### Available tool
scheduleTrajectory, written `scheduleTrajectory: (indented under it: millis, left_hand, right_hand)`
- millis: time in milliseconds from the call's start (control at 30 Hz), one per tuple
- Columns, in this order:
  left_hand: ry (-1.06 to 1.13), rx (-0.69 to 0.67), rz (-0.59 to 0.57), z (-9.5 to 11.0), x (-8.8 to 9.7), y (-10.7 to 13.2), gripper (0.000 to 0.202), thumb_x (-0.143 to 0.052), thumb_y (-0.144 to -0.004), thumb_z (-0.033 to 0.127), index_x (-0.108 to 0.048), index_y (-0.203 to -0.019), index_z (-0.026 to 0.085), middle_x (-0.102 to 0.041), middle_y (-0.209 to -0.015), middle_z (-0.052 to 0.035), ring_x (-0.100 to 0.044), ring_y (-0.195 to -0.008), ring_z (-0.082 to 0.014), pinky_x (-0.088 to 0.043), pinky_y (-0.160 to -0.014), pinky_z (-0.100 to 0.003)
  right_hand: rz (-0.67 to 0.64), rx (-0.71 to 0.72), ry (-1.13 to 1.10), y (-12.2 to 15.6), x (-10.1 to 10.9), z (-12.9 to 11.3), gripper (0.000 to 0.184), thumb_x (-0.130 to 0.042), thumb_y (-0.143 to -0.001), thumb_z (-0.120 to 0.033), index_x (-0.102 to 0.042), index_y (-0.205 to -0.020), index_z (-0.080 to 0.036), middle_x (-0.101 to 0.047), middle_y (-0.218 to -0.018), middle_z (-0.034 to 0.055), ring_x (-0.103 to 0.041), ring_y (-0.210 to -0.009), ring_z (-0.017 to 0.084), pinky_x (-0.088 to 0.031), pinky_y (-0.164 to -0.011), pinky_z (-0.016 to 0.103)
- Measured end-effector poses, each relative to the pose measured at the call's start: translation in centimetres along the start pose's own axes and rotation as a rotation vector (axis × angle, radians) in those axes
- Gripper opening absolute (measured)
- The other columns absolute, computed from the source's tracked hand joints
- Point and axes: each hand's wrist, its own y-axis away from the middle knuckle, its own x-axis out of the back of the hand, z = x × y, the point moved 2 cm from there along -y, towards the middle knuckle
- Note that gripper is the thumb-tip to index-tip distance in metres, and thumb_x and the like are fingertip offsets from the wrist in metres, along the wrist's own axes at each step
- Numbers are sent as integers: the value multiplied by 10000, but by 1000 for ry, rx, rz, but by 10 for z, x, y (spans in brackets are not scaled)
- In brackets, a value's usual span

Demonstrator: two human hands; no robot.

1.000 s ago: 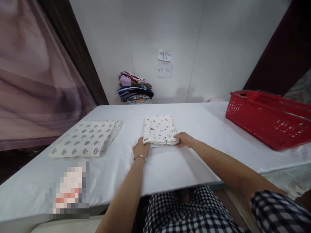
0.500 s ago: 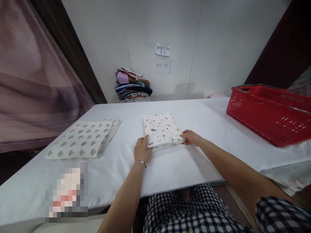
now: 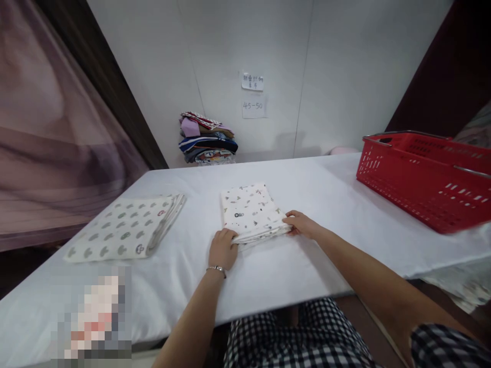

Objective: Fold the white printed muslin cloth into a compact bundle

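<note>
A white cloth with small printed motifs lies folded into a rectangle in the middle of the table. Its near edge shows several stacked layers. At the near left corner, my left hand pinches the cloth, a bracelet round its wrist. My right hand grips the near right corner, thumb on top and the other fingers partly hidden at the edge. To the left lies another folded cloth, cream with grey mushroom-like shapes, touched by neither hand.
A white sheet covers the table. A red perforated basket stands at the right. A pile of folded fabrics sits behind the far edge, by the wall with paper notes. A pinkish curtain hangs at left.
The view has shifted slightly. Both hands keep hold of the near corners, and the near edge of the white cloth looks a little more raised, with its layers showing more.
</note>
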Motion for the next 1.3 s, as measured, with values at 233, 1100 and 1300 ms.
scheduleTrajectory:
  millis: [233,1100,1300]
  left_hand:
    - [-132,-65,30,7,5,1,276,-537,-715,207,-574,-987,234,-568,-1051,-50,-487,-988,-220,-374,-850,-339]
    - [-335,-239,51,85,-16,-17,462,-448,-765,116,-464,-1221,186,-546,-1158,-94,-458,-1048,-243,-291,-903,-407]
    - [-324,-197,-30,85,-19,-21,363,-446,-789,149,-510,-1142,206,-589,-1085,-70,-491,-1003,-224,-296,-878,-385]
  right_hand:
    - [-28,49,-75,8,1,-1,289,-618,-756,-408,-490,-857,-170,-626,-701,38,-602,-551,130,-531,-492,249]
    - [27,54,-32,20,-9,-15,217,-585,-792,-342,-484,-869,-166,-601,-607,5,-525,-402,81,-332,-328,151]
    - [-8,48,-57,25,-7,-10,254,-564,-802,-416,-496,-861,-179,-611,-640,4,-544,-444,82,-364,-356,153]
